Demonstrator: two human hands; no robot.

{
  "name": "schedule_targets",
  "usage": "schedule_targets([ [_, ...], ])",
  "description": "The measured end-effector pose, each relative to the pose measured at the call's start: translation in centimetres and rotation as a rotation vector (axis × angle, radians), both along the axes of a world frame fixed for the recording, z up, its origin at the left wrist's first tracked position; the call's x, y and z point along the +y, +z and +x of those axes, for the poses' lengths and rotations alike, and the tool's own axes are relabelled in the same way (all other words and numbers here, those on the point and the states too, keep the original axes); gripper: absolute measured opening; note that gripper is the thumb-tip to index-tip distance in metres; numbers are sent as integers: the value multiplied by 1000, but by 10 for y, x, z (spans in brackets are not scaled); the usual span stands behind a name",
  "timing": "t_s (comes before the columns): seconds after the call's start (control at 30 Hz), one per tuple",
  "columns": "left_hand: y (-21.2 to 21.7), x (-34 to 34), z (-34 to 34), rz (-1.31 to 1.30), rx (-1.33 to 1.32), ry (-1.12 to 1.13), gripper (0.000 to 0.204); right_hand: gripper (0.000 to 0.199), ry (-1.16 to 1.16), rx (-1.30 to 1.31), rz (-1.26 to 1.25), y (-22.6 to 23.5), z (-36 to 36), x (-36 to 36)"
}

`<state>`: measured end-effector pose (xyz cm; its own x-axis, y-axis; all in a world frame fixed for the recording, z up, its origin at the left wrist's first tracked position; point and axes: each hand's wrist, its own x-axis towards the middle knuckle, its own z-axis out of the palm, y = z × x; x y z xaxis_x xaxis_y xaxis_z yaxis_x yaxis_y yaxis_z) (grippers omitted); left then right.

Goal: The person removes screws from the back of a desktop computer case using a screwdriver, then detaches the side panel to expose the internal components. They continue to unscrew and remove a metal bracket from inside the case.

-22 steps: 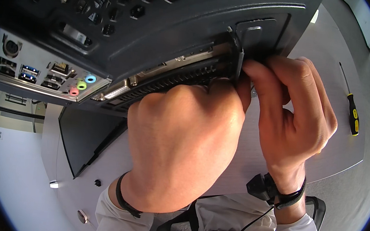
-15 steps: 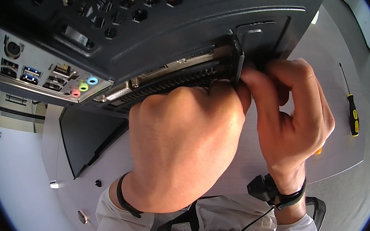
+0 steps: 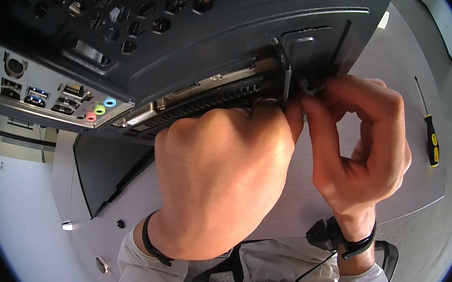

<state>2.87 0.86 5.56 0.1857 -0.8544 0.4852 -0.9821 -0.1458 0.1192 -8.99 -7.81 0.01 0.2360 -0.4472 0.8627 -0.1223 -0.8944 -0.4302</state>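
The black computer case point(image 3: 324, 20) fills the upper part of the view, its rear ports and honeycomb vents toward me. My left hand point(image 3: 219, 178) is closed at the card slots, with thumb and index finger on either side of the lower end of a thin upright metal bracket point(image 3: 286, 81). Just right of that bracket, my right hand point(image 3: 369, 155) makes a pinch with thumb and index finger. A small greyish bit shows at those fingertips, too small and shadowed to name. Left of my left hand, a metal port panel point(image 3: 51, 89) carries coloured audio jacks.
A yellow-and-black screwdriver point(image 3: 431, 142) lies on the light grey table point(image 3: 307, 203) at the right. A dark flat panel point(image 3: 106, 167) lies under the case at the left, near a small black piece point(image 3: 120, 224). A chair point(image 3: 386, 254) stands behind the near edge.
My right hand's fingertips have drawn slightly away from the bracket, and its fingers have opened into a rounder loop. The case has shifted slightly left; my left hand stays at the bracket.
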Motion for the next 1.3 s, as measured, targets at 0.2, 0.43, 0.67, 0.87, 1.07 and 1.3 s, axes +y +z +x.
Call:
schedule_targets([
  [0.2,-1,-1,1,-10,-3,-14,36,33,-4,-14,-189,-1,0,-10],
  [0.43,0,0,1,-13,-31,-21,32,33,-40,-60,-252,0,5,-13],
  [0.67,1,1,2,16,-32,-29,32,30,-90,-70,-235,-1,9,-10],
  [0.87,3,2,2,54,-32,-38,31,29,-140,-69,-171,0,11,-4],
  [1.07,3,3,2,54,-61,-25,31,29,-157,-67,-157,1,12,0],
  [1.3,1,2,1,50,-67,-15,30,28,-121,-33,-187,1,11,-4],
])
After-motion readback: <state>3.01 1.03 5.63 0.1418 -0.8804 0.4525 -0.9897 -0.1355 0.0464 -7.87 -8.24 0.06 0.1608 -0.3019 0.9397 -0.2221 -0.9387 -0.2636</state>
